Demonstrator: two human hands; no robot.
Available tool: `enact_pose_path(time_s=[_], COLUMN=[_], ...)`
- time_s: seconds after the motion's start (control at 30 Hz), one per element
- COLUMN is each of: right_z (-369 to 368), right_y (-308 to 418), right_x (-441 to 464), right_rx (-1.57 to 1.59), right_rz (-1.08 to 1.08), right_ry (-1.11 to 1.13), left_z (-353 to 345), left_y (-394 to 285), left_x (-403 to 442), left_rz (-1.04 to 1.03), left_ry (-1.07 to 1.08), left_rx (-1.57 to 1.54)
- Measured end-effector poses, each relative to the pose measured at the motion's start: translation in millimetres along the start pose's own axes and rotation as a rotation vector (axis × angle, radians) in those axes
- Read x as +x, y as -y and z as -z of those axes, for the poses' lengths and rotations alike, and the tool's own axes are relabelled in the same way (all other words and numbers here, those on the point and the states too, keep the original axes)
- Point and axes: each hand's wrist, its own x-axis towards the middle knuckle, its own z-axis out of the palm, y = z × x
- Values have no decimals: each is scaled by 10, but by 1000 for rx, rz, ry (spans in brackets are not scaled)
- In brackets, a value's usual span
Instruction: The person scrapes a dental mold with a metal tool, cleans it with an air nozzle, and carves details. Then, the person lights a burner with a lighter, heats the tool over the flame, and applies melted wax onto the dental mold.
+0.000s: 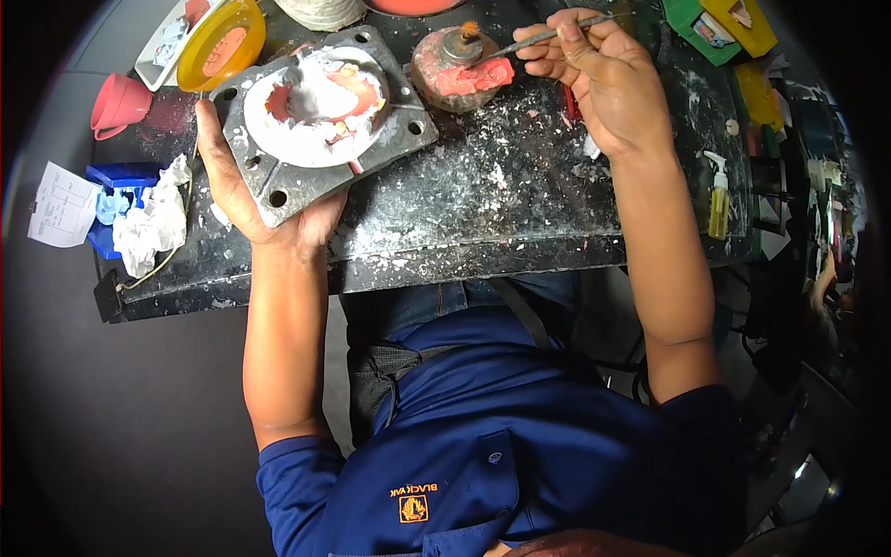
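My left hand (243, 190) holds a dark metal flask plate (390, 148) from below and its left side, slightly tilted. White plaster (316, 153) fills the round middle of the plate, with pink wax (357, 93) in a curved shape on it. Between the fingertips and thumb of my right hand (603, 79) is a thin metal tool (538, 39), its tip reaching to the small burner (461, 48). An orange flame (470, 31) burns on the burner's wick. Pink wax (473, 77) is heaped on the burner's near side.
A yellow bowl (189, 63) and a pink cup (121, 104) stand at left, above a blue tray (104, 243) with crumpled white tissue (153, 223). Green and yellow boxes (691, 32) lie at upper right. A pump bottle (718, 200) is by the right edge.
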Motion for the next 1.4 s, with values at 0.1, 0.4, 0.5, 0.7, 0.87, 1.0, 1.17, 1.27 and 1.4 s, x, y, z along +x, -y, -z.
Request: enact_pose_path(time_s=[0.1,0.4,0.5,0.7,0.87,1.0,1.17,1.27,1.4], right_z=[-13,-29,-2,-17,-6,208,229,254,261], right_y=[-13,-20,-40,-46,-66,-148,-131,-129,-63], right_x=[-6,1,13,8,12,55,9,19,-5], right_rx=[9,9,15,25,4,-133,-196,-177,-90], right_rz=[9,70,80,96,101,130,19,-47,-36], right_ry=[7,1,29,22,32,132,26,-7,17], left_z=[16,-9,-5,-2,52,58,26,10,14], left_y=[0,-1,6,0,-22,-25,-8,-15,-19], left_x=[6,-4,8,2,-2,3,11,-11,-12], left_rz=[-8,-12,-21,-22,15,16,-4,8,13], left_ry=[12,8,6,-4,58,68,29,20,55], left_rx=[10,6,8,15,-36,-29,20,0,-25])
